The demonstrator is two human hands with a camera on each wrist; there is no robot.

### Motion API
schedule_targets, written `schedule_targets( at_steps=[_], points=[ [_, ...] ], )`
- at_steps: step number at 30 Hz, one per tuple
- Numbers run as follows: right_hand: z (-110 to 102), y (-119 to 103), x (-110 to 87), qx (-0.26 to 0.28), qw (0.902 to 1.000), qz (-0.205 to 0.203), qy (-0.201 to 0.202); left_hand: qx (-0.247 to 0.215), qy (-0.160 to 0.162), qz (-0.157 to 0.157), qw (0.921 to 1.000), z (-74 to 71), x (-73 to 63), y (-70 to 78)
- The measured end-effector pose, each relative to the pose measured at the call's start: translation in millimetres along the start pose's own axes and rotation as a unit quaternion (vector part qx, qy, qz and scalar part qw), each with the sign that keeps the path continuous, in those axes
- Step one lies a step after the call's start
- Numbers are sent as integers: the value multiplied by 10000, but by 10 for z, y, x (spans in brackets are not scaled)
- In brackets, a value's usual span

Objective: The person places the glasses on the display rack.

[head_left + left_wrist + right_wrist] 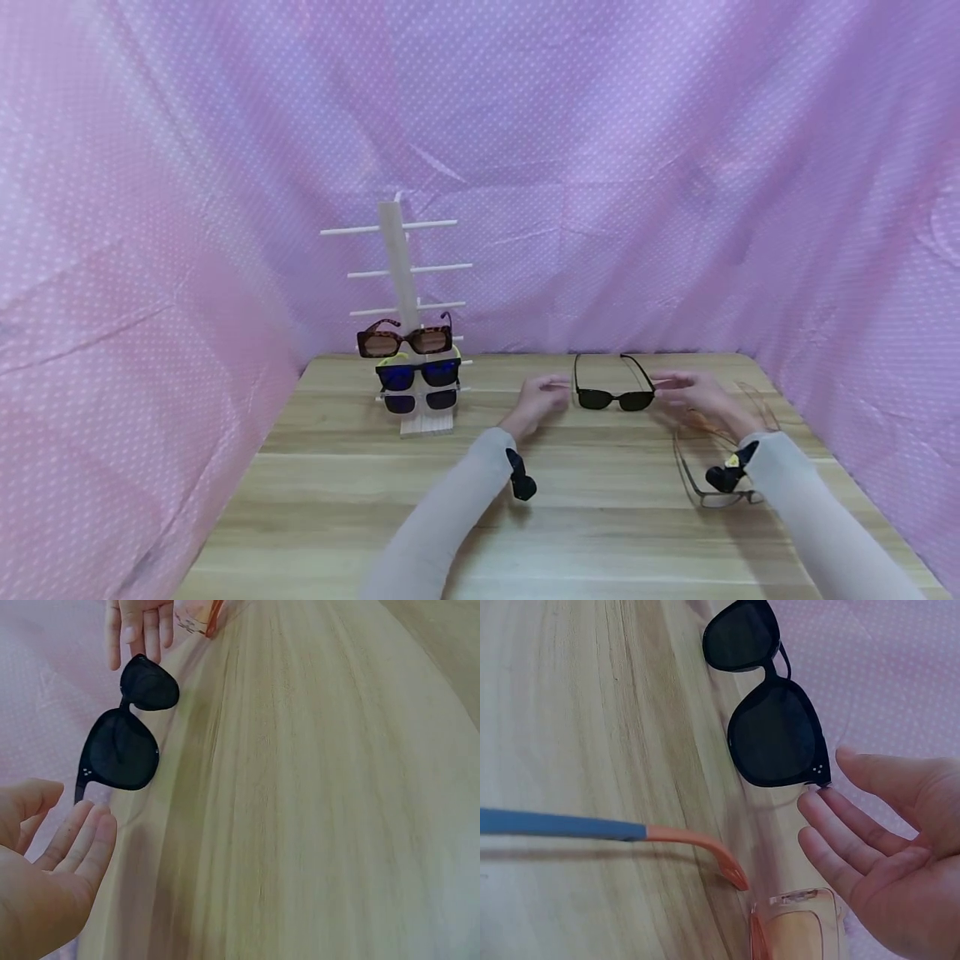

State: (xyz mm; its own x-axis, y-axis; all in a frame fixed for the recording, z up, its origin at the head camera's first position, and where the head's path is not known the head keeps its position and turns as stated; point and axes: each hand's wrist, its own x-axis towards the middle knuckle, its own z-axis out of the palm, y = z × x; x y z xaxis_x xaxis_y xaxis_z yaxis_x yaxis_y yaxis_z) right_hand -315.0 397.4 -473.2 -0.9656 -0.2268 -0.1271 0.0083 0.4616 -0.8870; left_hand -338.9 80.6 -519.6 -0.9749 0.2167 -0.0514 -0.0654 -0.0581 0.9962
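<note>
Black sunglasses (636,402) rest on the wooden table with lenses toward me and both temples unfolded to the back. My left hand (542,400) is at their left side, fingers extended and thumb apart. In the left wrist view its fingertips are by the hinge corner; whether they touch cannot be told. On the other side my right hand (697,396) spreads its thumb and fingers. From the right wrist view, its fingertips meet or nearly meet the frame's corner. Neither hand grips the sunglasses.
To the left stands a wooden display rack (397,267) with tortoiseshell sunglasses (431,340), dark blue-lensed sunglasses (397,377) and clear-framed sunglasses (400,404). Under my right forearm lie grey-framed glasses (718,500); orange-tinted glasses (795,930) are beside the right hand. Pink dotted cloth (525,167) surrounds the table.
</note>
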Motion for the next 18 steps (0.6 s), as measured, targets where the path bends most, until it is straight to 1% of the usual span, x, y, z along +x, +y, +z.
schedule_targets(
  at_steps=[2, 6, 9, 14, 16, 18],
  points=[
    [9, 13, 12, 171, 9998, 34, 14, -1, -4, -53, 10000, 40, 13, -13],
    [56, 23, 18, 219, 9997, 86, 8, -20, -65, -105, 9999, 91, -5, -49],
    [86, 5, 8, 92, 9999, 54, -38, -40, -89, -112, 9999, 110, -24, -58],
    [124, -38, 23, 93, 9999, 126, -70, -86, -102, -74, 9999, 95, -13, -39],
    [141, -52, 38, 249, 9995, 194, -96, -95, -121, -46, 9999, 76, -2, -35],
    [155, -56, 52, 294, 9993, 118, -213, -94, -145, -33, 9998, 50, 5, -39]
  ],
)
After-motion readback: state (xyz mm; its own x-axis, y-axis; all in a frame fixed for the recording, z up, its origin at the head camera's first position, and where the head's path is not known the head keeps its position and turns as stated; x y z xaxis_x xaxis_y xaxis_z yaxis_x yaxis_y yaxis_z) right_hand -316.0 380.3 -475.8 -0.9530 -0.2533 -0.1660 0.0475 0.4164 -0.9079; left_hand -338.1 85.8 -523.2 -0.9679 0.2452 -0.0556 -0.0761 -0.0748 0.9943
